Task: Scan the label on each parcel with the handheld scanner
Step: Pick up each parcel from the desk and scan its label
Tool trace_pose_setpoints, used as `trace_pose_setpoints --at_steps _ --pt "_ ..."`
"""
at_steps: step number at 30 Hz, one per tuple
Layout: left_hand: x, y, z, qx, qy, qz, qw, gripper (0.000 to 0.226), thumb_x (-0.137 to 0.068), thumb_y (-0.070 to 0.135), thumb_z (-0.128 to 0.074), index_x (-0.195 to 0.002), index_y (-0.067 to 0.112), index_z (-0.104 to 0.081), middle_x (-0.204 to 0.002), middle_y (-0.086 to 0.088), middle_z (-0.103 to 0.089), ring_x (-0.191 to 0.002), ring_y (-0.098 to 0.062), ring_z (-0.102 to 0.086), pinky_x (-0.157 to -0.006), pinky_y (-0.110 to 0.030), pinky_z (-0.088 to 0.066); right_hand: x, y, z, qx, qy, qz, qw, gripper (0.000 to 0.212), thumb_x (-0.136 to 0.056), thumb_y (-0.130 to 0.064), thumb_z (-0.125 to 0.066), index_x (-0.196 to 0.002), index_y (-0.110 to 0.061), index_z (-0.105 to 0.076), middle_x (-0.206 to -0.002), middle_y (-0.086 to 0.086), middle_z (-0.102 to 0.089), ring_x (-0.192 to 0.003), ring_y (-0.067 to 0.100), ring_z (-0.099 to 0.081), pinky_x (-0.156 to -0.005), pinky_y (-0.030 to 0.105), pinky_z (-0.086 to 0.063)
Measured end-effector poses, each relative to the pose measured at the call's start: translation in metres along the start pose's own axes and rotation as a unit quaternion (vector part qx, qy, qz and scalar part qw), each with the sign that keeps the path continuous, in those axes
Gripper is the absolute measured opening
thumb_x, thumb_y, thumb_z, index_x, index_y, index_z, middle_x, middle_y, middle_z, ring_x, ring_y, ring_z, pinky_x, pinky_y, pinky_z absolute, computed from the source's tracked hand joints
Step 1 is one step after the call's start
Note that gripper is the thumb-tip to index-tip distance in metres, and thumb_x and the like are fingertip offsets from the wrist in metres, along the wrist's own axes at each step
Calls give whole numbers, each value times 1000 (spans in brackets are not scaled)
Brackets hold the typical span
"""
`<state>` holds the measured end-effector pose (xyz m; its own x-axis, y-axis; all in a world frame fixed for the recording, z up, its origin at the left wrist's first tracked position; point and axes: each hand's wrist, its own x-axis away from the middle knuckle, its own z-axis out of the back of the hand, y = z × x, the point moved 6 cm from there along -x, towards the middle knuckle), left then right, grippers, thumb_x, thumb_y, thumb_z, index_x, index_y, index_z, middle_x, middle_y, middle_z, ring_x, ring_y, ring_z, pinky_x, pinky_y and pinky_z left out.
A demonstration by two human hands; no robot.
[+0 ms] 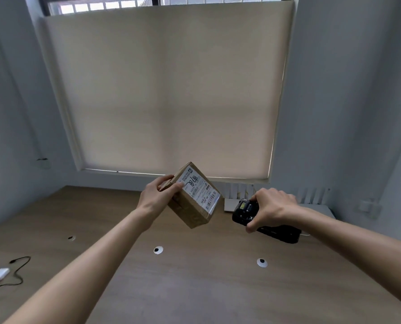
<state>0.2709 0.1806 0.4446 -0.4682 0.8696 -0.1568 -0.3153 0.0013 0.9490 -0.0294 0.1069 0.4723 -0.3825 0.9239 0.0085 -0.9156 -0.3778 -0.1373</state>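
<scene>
head view: parcel held up to the scanner over the worktop

head view shows one closed cardboard parcel [190, 202], taped shut, so its contents cannot be seen. the left hand [158, 194] grasps it at its far left end, thumb on the top face and fingers curled round the edge, holding it in the air above the far middle of the worktop [195, 288]. the white label [200, 189] lies on the upper face, turned up and toward the right, with barcodes near its lower right end.

the right hand [268, 208] clenches round a black handheld scanner [245, 210], lifted just beside the parcel's right side, with a gap between them. its small lit screen faces up and its front end points left toward the label.

behind the right hand a black oblong device [280, 233] lies near the far right edge, partly hidden by the wrist. three round cable holes [158, 250] dot the middle of the worktop. a white adapter with a black cable [0, 274] sits at the left edge. a drawn roller blind [166, 90] fills the wall beyond the far edge.

the parcel's long axis runs from the far left, by the left hand, down toward the near right, tilted so its near end hangs lower.
</scene>
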Motion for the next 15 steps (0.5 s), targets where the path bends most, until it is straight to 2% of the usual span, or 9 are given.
trace_pose_setpoints --at_steps 3,5,8,11,13,15 --pt "9 -10 26 29 25 16 999 59 -69 64 -77 -122 42 -63 -111 -8 -69 -104 -22 -67 -93 -46 -58 -7 -23 -10 -141 -22 19 990 50 -54 -58 -86 -96 -33 -76 -83 -9 -75 -83 15 -73 -72 31 -59" --pt "20 -21 49 61 51 35 996 57 -81 52 -77 -131 33 -58 -114 -10 -66 -105 -25 -67 -91 -46 -59 -8 -52 -18 -256 -37 50 965 42 -58 -50 -90 -94 -30 -78 -81 -9 -78 -79 11 -75 -75 31 -63" --pt "43 -40 94 120 103 66 985 65 -86 44 -76 -143 34 -47 -125 -6 -60 -109 -25 -65 -90 -46 -59 -3 -118 -29 -388 -66 103 914 35 -67 -35 -94 -98 -26 -78 -92 -4 -80 -85 12 -77 -83 29 -62" --pt "70 -58 149 177 130 99 971 73 -88 37 -74 -150 44 -35 -134 -8 -60 -110 -29 -66 -89 -45 -59 9 -201 -39 -451 -112 157 871 36 -73 -29 -93 -105 -21 -78 -103 3 -80 -94 18 -77 -77 21 -60" --pt "93 -65 191 185 139 109 967 74 -91 30 -70 -151 47 -30 -129 -7 -64 -107 -29 -68 -91 -46 -57 20 -257 -43 -465 -135 188 855 36 -75 -28 -92 -107 -19 -78 -102 4 -80 -94 18 -77 -70 17 -58" --pt "119 -76 240 171 161 119 965 74 -89 34 -69 -150 50 -30 -126 -2 -66 -110 -27 -66 -92 -49 -55 33 -312 -49 -470 -146 219 843 42 -74 -28 -92 -112 -21 -78 -100 0 -81 -89 12 -77 -68 14 -55"
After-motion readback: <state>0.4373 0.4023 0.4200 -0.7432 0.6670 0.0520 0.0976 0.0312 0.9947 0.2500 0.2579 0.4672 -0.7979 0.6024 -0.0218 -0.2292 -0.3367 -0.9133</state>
